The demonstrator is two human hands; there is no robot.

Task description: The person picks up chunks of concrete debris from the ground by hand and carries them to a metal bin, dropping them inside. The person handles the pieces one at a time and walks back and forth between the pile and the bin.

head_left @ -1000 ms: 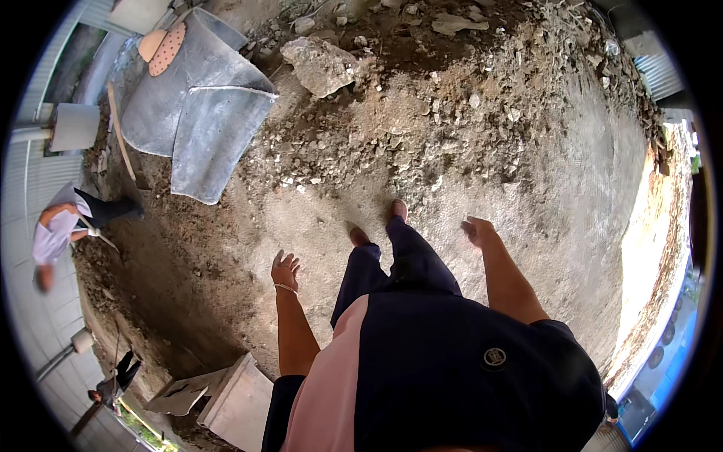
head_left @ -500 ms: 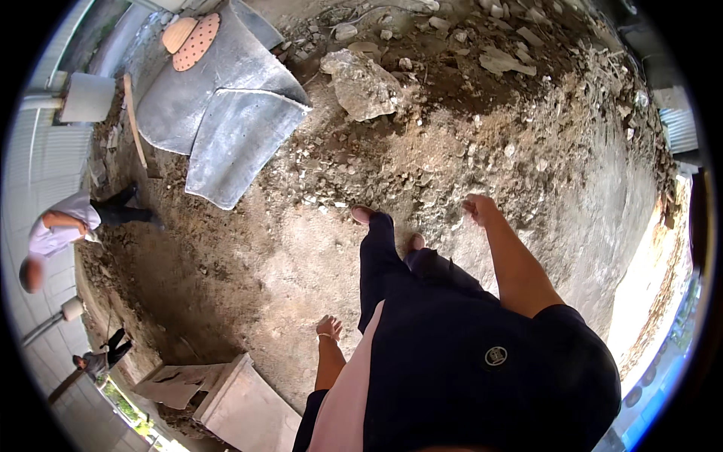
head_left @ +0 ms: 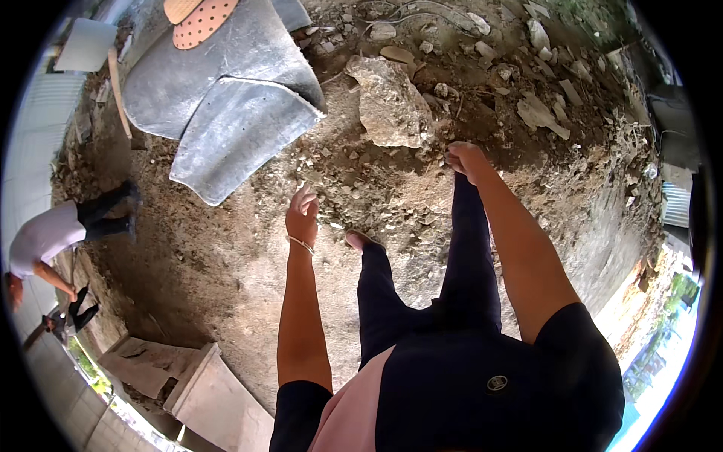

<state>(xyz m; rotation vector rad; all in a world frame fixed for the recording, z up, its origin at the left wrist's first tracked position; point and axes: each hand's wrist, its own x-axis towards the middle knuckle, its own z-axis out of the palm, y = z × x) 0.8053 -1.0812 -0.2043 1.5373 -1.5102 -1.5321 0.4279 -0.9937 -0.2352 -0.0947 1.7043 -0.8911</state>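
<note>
My left hand is raised over the dirt floor, fingers loosely apart and nothing in it; a thin bracelet circles the wrist. My right hand reaches farther forward, above my right leg, its fingers curled inward with nothing visible in them. Just beyond it lies a large pale rock, apart from the hand as far as I can see. Large grey bent sheets rest on the ground at the far left of my left hand. On top of them sits a peach sun hat with dark dots, partly cut off by the view's edge.
Rubble with stones and broken slabs spreads across the far right. A wooden stick stands left of the sheets. A person in a pale shirt bends at the left, another person behind. A pale box-like piece lies near left.
My body has moved forward and my right leg has stepped ahead. Both hands have risen forward, the left one most. The person at the left has moved and bent lower.
</note>
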